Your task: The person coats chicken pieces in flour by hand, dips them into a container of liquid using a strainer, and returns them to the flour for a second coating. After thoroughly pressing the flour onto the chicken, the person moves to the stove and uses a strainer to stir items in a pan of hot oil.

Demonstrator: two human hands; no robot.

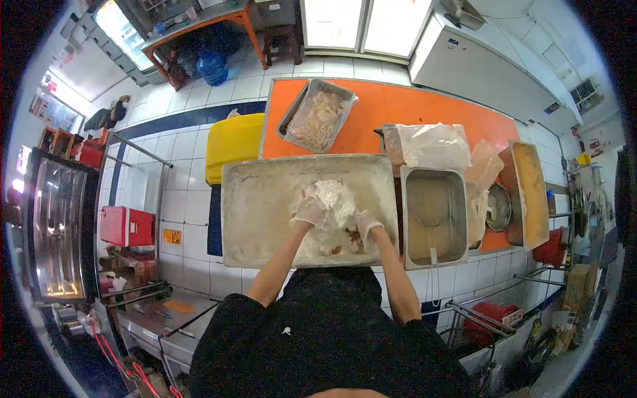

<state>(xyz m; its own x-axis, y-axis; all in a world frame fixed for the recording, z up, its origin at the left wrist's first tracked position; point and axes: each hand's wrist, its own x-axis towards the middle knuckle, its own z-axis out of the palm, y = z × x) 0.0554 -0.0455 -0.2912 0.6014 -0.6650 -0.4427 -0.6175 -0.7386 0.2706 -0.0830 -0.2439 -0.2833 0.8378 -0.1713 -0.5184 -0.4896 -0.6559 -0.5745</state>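
A wide, shallow metal tray [249, 222] in front of me is dusted with white flour. A heap of flour [332, 199] lies in its middle, with a few brownish patches nearer the front edge. My left hand [308, 211], in a clear plastic glove, presses against the heap's left side, its fingers partly sunk in the flour. On the right side of the heap is my right hand [367, 222], gloved too, its fingertips pointing inward at the flour. Too little of the fingers shows to tell whether either hand is closed.
On the orange table [411, 99] stands a metal pan of pale raw meat [322, 113] in plastic. Right of the tray sit a deep pan of cloudy liquid [418, 192] with a strainer [433, 245], plastic bags [434, 142] and a bowl [499, 205]. A yellow container [232, 142] stands left.
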